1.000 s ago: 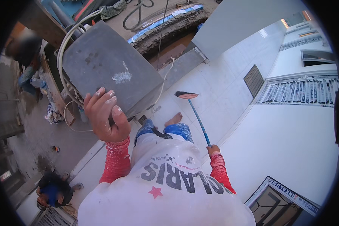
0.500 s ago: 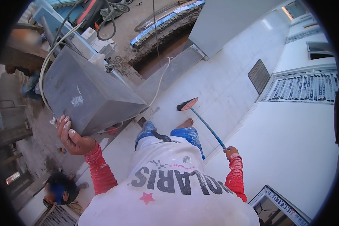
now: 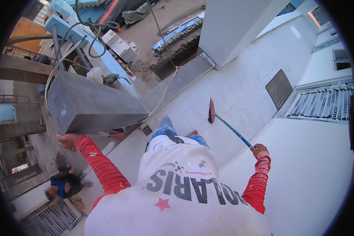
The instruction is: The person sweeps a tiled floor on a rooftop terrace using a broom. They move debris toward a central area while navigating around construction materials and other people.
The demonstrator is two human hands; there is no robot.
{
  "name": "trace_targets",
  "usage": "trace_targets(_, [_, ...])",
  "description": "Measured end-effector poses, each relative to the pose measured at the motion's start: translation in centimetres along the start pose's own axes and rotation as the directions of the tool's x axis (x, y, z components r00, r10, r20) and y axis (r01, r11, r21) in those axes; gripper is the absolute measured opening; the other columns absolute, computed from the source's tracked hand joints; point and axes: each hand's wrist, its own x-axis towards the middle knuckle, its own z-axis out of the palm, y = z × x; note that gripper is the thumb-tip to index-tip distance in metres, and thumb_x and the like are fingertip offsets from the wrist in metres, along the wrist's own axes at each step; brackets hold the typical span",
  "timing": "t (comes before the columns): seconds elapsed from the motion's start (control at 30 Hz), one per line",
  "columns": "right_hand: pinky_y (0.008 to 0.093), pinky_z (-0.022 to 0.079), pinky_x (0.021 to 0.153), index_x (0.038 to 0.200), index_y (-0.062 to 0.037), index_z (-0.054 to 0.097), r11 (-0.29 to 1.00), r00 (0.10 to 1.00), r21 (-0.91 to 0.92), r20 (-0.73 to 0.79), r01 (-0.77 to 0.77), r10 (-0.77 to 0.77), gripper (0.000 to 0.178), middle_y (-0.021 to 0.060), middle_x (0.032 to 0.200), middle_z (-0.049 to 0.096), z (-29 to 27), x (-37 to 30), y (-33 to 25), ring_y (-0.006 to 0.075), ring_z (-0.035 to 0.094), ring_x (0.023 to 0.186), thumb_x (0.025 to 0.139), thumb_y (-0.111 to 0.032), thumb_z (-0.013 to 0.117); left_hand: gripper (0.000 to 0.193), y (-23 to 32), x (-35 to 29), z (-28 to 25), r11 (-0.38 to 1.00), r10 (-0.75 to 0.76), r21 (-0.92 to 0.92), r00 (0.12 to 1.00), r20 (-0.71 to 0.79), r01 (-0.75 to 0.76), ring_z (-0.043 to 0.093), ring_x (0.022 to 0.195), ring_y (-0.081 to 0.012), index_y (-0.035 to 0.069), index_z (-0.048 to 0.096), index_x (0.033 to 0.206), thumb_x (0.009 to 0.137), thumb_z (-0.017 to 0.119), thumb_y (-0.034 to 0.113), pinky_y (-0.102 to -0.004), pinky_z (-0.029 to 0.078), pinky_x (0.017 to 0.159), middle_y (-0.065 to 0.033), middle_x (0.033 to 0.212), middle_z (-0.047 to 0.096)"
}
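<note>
1. At my right side, my right hand [image 3: 259, 151] closes round the end of a blue-handled broom [image 3: 233, 130], probably for reach.
2. Well apart, my left hand [image 3: 68, 140] is at the grey block's [image 3: 94, 104] lower edge, perhaps for balance (fingers hidden; I cannot tell whether they grip).
3. Farther out, the broom head [image 3: 212, 111] points away from me, over pale floor [image 3: 244, 84].

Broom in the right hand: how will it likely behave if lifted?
The broom handle looks slim and straight, so probably stiff and light. With the right hand gripping its end, the broom head at the far end may swing or twist.
</note>
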Motion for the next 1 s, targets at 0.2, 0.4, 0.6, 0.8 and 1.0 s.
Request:
trace_targets(0.2, [0.042,0.046,0.096,0.111,-0.0084,0.067,0.984,0.995,-0.177,0.087,-0.031,0.047,0.046,0.0132,0.115,0.065,-2.6,3.1,-1.7,0.0312,0.059,0.11,0.088,-0.047,0.055,0.04,-1.4,0.9,1.2,0.989,0.009,0.148,0.99,-0.143,0.012,0.061,0.094,-0.0371,0.001,0.072,0.091,0.084,0.045,0.03,-0.0456,0.046,0.086,-0.0198,0.104,0.066])
trace_targets(0.4, [0.0409,0.046,0.097,0.114,-0.0106,0.066,0.969,0.981,-0.245,0.191,0.013,0.035,0.046,0.0117,0.119,0.063,-1.3,8.8,-3.3,0.0309,0.058,0.113,0.087,-0.046,0.057,0.032,-5.2,2.2,0.4,0.767,0.473,0.521,0.879,-0.063,-0.376,0.063,0.091,-0.032,0.003,0.072,0.091,0.088,0.042,0.016,-0.0437,0.047,0.084,-0.0159,0.104,0.067])
trace_targets(0.6, [0.0433,0.044,0.099,0.118,-0.0096,0.063,0.852,0.887,-0.5,0.45,0.158,0.1,0.048,0.0142,0.124,0.06,0.3,16.3,-3.6,0.0316,0.054,0.118,0.084,-0.043,0.06,0.034,-3.9,0.8,-0.9,0.891,0.34,0.315,0.94,0.01,-0.325,0.063,0.097,-0.0281,0.001,0.065,0.109,0.089,0.049,0.023,-0.0405,0.05,0.085,-0.0105,0.113,0.066])
trace_targets(0.8, [0.0419,0.049,0.073,0.102,-0.0036,0.068,0.9,0.854,-0.374,0.52,0.226,0.001,0.047,0.0098,0.087,0.069,-14.4,20.3,-10.6,0.0254,0.064,0.078,0.084,-0.047,0.061,0.035,-0.4,0.4,1.1,0.911,-0.411,-0.037,0.898,-0.155,0.411,0.064,0.091,-0.0243,0.001,0.068,0.107,0.086,0.047,0.022,-0.0365,0.051,0.084,-0.0069,0.104,0.068])
trace_targets(1.0, [0.0356,0.054,0.066,0.114,-0.0095,0.066,0.844,0.927,-0.461,0.36,0.275,-0.105,0.039,0.0091,0.082,0.07,-32.0,18.6,-22.8,0.0189,0.066,0.068,0.079,-0.027,0.069,0.019,-4.1,4.5,1.1,0.066,-0.248,0.884,0.866,-0.434,0.462,0.063,0.064,-0.0167,0.008,0.074,0.077,0.078,0.061,0.023,-0.0324,0.049,0.055,-0.0051,0.078,0.07])
